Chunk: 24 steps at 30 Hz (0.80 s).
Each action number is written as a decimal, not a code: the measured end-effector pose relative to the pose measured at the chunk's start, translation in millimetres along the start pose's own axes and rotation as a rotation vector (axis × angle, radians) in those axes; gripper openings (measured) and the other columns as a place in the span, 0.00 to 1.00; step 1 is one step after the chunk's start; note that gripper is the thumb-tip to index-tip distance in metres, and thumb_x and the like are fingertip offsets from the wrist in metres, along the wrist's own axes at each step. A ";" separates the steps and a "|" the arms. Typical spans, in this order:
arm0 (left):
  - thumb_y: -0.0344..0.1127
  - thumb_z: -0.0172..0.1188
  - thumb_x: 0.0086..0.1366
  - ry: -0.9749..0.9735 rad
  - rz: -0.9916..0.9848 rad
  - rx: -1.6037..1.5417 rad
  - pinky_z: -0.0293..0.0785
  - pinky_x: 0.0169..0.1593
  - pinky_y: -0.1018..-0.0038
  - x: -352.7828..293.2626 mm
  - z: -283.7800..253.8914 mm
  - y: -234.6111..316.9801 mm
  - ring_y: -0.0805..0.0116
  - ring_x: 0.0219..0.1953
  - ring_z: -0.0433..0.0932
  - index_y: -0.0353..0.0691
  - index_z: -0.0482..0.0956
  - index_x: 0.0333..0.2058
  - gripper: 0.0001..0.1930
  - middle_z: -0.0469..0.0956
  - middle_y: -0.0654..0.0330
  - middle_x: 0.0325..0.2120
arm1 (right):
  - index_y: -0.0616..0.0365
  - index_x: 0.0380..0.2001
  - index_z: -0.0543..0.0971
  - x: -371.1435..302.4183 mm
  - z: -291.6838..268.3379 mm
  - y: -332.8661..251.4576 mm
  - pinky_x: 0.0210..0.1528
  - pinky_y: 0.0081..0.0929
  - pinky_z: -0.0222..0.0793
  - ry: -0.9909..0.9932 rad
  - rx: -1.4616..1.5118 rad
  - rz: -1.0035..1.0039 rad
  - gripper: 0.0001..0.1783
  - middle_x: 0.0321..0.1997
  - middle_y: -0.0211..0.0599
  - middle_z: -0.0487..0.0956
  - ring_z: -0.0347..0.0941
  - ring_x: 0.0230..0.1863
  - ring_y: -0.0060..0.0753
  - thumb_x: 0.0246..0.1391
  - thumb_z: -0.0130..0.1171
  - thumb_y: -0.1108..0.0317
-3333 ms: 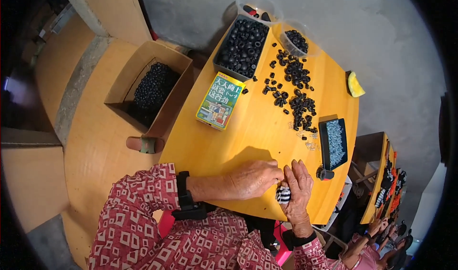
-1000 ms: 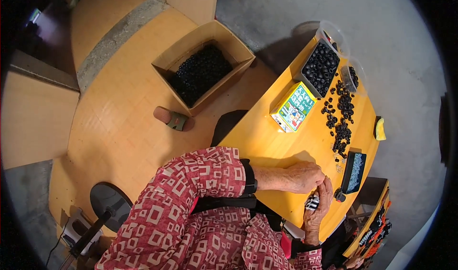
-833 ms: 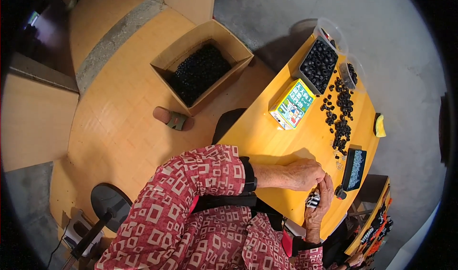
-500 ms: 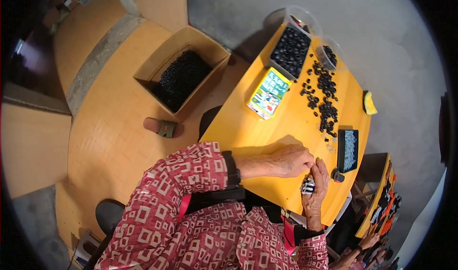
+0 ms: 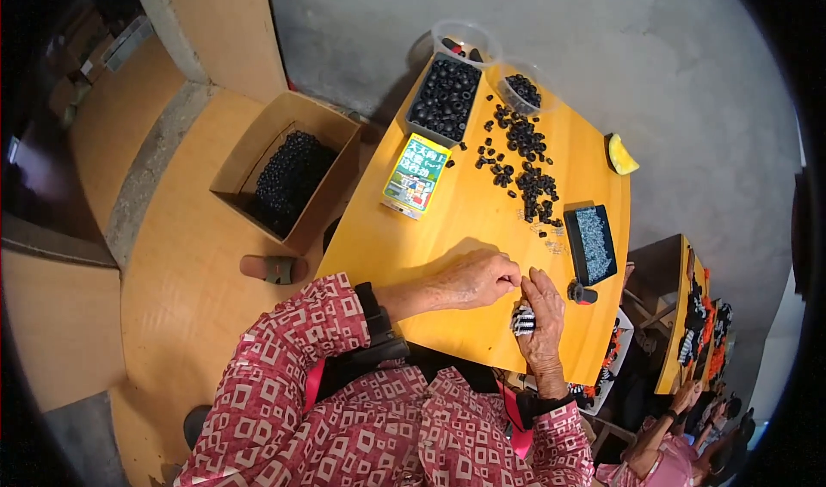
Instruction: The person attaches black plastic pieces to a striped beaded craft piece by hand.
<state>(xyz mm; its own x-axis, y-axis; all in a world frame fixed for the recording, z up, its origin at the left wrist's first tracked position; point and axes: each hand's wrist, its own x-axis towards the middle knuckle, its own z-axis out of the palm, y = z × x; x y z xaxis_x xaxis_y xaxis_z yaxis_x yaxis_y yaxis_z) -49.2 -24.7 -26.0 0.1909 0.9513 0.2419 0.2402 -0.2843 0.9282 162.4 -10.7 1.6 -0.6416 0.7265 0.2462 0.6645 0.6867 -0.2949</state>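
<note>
Striped piece (image 5: 523, 320) in your right hand (image 5: 544, 315), left hand (image 5: 477, 280) close by

Your right hand is closed around the piece above the table's (image 5: 482, 225) near edge. Your left is curled, fingertips just beside the right's; I cannot tell whether it pinches anything. Since half a second ago, the view has swung, putting the table farther left. The black beads (image 5: 536, 186) and tray (image 5: 577, 244) still lie beyond your hands.

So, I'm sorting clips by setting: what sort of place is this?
Probably a small hand-assembly workshop: loose black parts lie across the yellow table, a cardboard box of dark pieces stands near it, and another person's hand shows at a second table.
</note>
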 end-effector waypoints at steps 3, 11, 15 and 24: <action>0.32 0.57 0.59 -0.027 -0.041 -0.004 0.73 0.44 0.57 2.4 1.5 3.0 0.47 0.40 0.78 0.37 0.82 0.31 0.07 0.81 0.47 0.32 | 0.58 0.53 0.77 -3.1 0.7 4.2 0.64 0.42 0.60 0.008 0.013 -0.008 0.21 0.60 0.50 0.74 0.68 0.63 0.52 0.53 0.58 0.77; 0.30 0.59 0.58 0.012 -0.011 -0.067 0.74 0.38 0.55 4.1 -5.2 3.0 0.48 0.33 0.81 0.35 0.82 0.31 0.06 0.82 0.49 0.28 | 0.58 0.52 0.78 -0.2 2.3 0.0 0.63 0.43 0.61 0.021 0.004 0.014 0.21 0.60 0.49 0.74 0.68 0.63 0.53 0.53 0.58 0.78; 0.30 0.59 0.58 -0.042 -0.033 -0.075 0.75 0.37 0.60 5.1 -8.5 5.8 0.51 0.33 0.81 0.35 0.82 0.32 0.06 0.82 0.49 0.28 | 0.59 0.52 0.78 -1.5 0.0 0.3 0.63 0.43 0.61 0.023 0.000 0.013 0.21 0.60 0.49 0.74 0.68 0.63 0.52 0.54 0.57 0.77; 0.28 0.61 0.58 -0.068 -0.008 -0.064 0.76 0.35 0.67 5.4 -7.1 1.6 0.60 0.30 0.81 0.33 0.82 0.34 0.06 0.80 0.52 0.27 | 0.60 0.52 0.78 -1.9 2.5 2.5 0.63 0.43 0.61 0.065 0.002 -0.013 0.21 0.60 0.48 0.74 0.67 0.63 0.52 0.52 0.59 0.75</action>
<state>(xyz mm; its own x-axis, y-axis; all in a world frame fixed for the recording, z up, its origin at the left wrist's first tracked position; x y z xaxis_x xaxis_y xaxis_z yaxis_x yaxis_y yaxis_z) -54.5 -19.2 -21.2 0.2543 0.9426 0.2165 0.1807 -0.2662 0.9468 164.3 -10.5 -1.9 -0.6240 0.7174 0.3098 0.6552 0.6964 -0.2929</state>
